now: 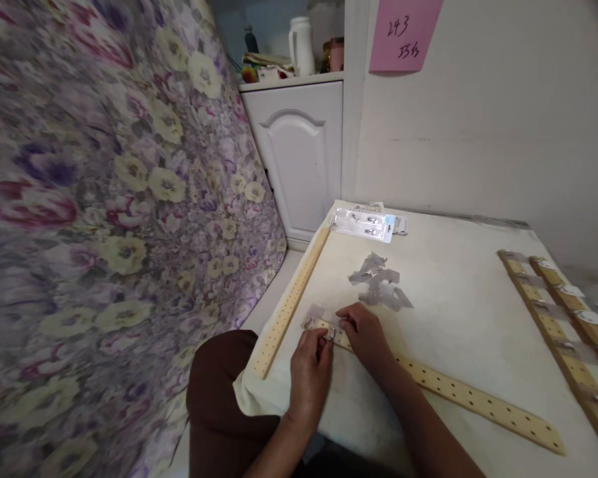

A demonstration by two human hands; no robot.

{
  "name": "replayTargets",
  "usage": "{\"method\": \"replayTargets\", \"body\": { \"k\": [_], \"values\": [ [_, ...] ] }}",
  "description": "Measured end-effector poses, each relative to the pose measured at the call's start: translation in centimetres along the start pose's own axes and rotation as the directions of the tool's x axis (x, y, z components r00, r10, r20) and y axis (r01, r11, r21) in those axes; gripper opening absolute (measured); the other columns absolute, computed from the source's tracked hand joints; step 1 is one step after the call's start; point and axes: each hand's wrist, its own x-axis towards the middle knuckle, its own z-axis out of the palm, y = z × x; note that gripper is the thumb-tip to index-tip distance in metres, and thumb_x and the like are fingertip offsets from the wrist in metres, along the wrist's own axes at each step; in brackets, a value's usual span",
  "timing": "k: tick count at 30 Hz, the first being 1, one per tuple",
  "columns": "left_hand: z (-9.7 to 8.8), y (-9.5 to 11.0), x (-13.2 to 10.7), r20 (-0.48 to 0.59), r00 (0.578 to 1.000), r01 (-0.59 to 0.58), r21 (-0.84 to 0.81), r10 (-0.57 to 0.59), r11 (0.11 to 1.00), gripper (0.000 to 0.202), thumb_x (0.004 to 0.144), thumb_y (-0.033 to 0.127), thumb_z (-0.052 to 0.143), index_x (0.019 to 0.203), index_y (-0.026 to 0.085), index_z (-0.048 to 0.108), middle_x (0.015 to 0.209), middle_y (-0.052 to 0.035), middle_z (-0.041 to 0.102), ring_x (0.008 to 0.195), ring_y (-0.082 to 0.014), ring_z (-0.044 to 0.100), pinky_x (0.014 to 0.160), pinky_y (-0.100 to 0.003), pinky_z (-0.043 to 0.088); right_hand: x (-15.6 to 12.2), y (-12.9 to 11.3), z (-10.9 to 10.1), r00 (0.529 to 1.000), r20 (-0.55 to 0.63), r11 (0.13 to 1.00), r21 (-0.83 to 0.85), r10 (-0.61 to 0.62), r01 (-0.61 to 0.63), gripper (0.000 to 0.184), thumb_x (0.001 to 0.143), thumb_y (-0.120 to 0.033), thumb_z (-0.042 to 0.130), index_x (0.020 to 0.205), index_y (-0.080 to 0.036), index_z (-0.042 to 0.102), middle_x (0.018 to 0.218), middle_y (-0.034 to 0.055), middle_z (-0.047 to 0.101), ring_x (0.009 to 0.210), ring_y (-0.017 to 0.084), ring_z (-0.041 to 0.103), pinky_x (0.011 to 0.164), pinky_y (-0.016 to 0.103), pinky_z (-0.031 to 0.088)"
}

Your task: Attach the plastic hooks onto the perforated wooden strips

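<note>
in the lower centre, the left hand (pixel 313 368) pinches a perforated wooden strip (pixel 478 398), the right hand (pixel 367 335) unclear; above, a blister pack (pixel 346 221) contains metal fittings (pixel 371 232).

A floral curtain (pixel 104 199) in purple, pink and cream fills the left side, with a strip of pale floor (pixel 274 289) beside its lower edge. Beyond stands a white cabinet (pixel 299 159), its 1 visible door bearing an arched panel. On the ledge (pixel 323 78) above sit 1 white jug (pixel 303 48) with a handle, 1 dark bottle (pixel 250 40) and a pink container (pixel 337 56) — other items there are unclear. A pink note (pixel 403 33) on the pale wall (pixel 503 119) carries handwriting — 243, with characters below.
</note>
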Motion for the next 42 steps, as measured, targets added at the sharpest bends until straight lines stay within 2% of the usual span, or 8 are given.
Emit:
{"method": "replayTargets", "body": {
  "k": [9,18,24,31,35,42],
  "values": [
    [0.0,0.3,0.1,-0.006,1.000,0.027,-0.002,-0.027,1.000,0.014,0.084,0.019,0.051,0.096,0.022,0.058,0.084,-0.0004,0.060,0.076,-0.0164,0.057,0.071,-0.028,0.044,-0.2,-0.1,0.0,1.000,0.009,0.999,-0.037,0.016,-0.016,0.018,0.075,-0.008,0.052,0.086,-0.018,0.063,0.081,0.0033,0.061,0.075,0.016,0.058,0.071,0.027,0.045],
    [0.0,0.6,0.1,-0.011,1.000,0.011,-0.011,-0.012,1.000,0.012,0.084,0.020,0.051,0.093,0.022,0.058,0.082,0.0002,0.059,0.072,-0.0156,0.056,0.068,-0.027,0.044,-0.5,-0.5,0.0,0.998,0.039,0.995,-0.079,0.055,-0.052,0.015,0.076,-0.021,0.060,0.091,-0.018,0.063,0.087,0.0034,0.060,0.069,0.014,0.057,0.067,0.027,0.045],
    [-0.1,0.8,0.2,0.004,1.000,0.009,-0.018,-0.009,1.000,0.011,0.084,0.020,0.050,0.091,0.021,0.059,0.081,0.0002,0.060,0.072,-0.0157,0.056,0.068,-0.027,0.044,-0.5,-0.7,0.0,0.996,0.056,0.993,-0.101,0.071,-0.065,0.018,0.074,-0.019,0.062,0.092,-0.019,0.062,0.088,0.0029,0.061,0.068,0.013,0.057,0.068,0.027,0.045],
    [-0.1,0.8,0.2,0.005,1.000,0.000,-0.030,0.000,1.000,0.012,0.085,0.019,0.050,0.091,0.022,0.060,0.084,0.0001,0.061,0.075,-0.0149,0.057,0.069,-0.026,0.044,-0.3,-1.4,-0.3,0.979,0.047,0.978,-0.080,0.197,-0.193,0.023,0.071,-0.024,0.065,0.094,-0.022,0.063,0.086,0.0006,0.065,0.068,0.014,0.059,0.065,0.027,0.044],
    [-0.1,0.8,0.1,0.004,1.000,-0.001,-0.003,0.001,1.000,0.012,0.084,0.020,0.050,0.090,0.021,0.060,0.080,0.0006,0.060,0.071,-0.0149,0.056,0.067,-0.026,0.043,-0.2,-1.4,-0.3,0.965,0.060,0.966,-0.055,0.254,-0.251,0.030,0.068,-0.025,0.066,0.098,-0.024,0.063,0.087,0.0000,0.066,0.067,0.014,0.060,0.065,0.027,0.044],
    [-0.1,0.4,0.0,-0.020,1.000,0.000,0.006,0.000,1.000,0.013,0.083,0.022,0.051,0.094,0.022,0.059,0.075,0.0017,0.057,0.067,-0.0150,0.054,0.064,-0.025,0.042,-0.2,-1.3,-0.2,0.977,0.061,0.979,-0.047,0.202,-0.199,0.033,0.070,-0.023,0.063,0.103,-0.027,0.062,0.100,0.0003,0.064,0.067,0.012,0.059,0.068,0.028,0.046]
  ]
}}
